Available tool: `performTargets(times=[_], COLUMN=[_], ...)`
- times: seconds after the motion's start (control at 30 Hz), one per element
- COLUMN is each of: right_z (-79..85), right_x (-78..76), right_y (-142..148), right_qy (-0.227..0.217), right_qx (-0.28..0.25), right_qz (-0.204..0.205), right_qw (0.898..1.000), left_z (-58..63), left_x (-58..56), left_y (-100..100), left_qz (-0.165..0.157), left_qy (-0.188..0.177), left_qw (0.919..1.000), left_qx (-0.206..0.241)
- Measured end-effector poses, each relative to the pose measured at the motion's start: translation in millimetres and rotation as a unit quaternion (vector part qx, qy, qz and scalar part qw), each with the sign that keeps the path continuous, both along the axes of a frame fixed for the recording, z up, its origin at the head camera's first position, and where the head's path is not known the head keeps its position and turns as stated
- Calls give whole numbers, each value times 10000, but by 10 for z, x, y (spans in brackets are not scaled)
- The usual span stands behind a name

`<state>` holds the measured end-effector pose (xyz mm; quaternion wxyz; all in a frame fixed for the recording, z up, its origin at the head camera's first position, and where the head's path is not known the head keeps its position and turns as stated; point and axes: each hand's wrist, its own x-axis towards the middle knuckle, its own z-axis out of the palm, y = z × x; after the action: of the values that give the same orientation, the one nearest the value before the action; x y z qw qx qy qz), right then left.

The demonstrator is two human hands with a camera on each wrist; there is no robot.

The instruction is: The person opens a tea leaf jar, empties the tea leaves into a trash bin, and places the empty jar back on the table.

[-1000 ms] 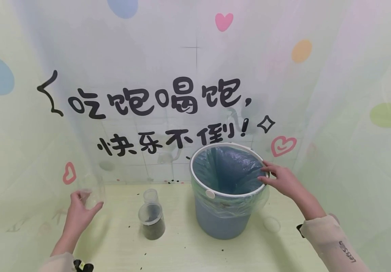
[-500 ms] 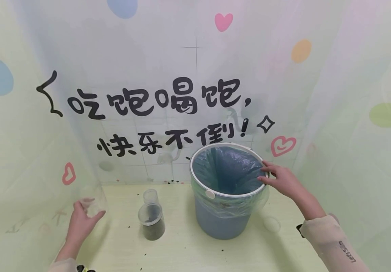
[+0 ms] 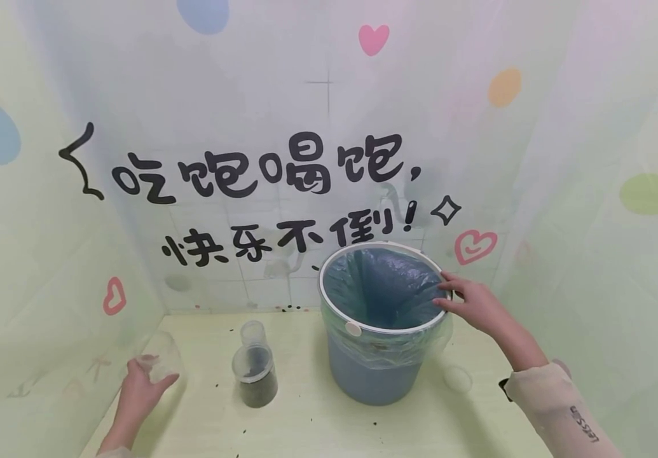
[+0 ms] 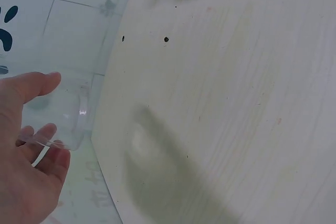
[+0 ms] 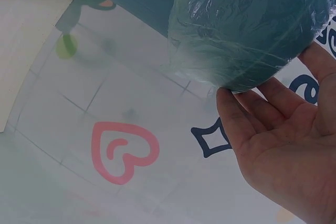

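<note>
My left hand (image 3: 141,397) is low at the left side, its thumb and fingers curled round a clear plastic cup (image 4: 65,111). The cup is see-through and its outline is faint in the head view. My right hand (image 3: 477,307) grips the white rim of a blue trash bin (image 3: 374,378), which stands upright. A thin greenish bag lines the bin and hangs over its outside. In the right wrist view the fingertips (image 5: 226,95) touch the bag-covered edge. Left of the bin stands a clear jar (image 3: 257,385) with dark contents, a smaller clear container (image 3: 252,332) behind it.
A faint clear round lid (image 3: 458,379) lies right of the bin. Dark crumbs (image 3: 375,423) are scattered over the pale tabletop (image 3: 306,439). A printed curtain (image 3: 283,83) with black lettering closes off the back and both sides.
My left hand has moved down and slightly right with the clear cup, lower toward the tabletop. The right hand stays on the bin's rim.
</note>
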<state>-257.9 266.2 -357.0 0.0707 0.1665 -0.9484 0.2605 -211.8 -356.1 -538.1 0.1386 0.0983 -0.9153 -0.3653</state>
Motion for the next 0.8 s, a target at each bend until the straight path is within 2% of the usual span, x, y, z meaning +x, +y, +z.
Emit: performTargets(times=[0.07, 0.23, 0.3, 0.53, 0.7, 0.8], right_z=[2, 0, -2, -5, 3, 8], right_x=[-1, -6, -7, -11, -3, 3], right_y=[-1, 0, 3, -1, -7, -5], right_qy=[13, 36, 38, 46, 27, -6], right_qx=[24, 42, 34, -5, -2, -41], right_qz=[-4, -4, -3, 4, 4, 16], right_qw=[10000, 10000, 10000, 10000, 10000, 10000], left_z=[-38, -166, -216, -352, -465, -492], left_x=[0, -29, -38, -18, 6, 2], left_y=[-12, -45, -48, -42, -28, -9], left_qz=[-118, -314, -311, -367, -323, -253], left_qy=[-170, -274, -306, -759, -901, -883], left_qw=[9998, 9991, 9990, 9964, 9954, 9956], left_qx=[69, 18, -4, 85, 51, 164])
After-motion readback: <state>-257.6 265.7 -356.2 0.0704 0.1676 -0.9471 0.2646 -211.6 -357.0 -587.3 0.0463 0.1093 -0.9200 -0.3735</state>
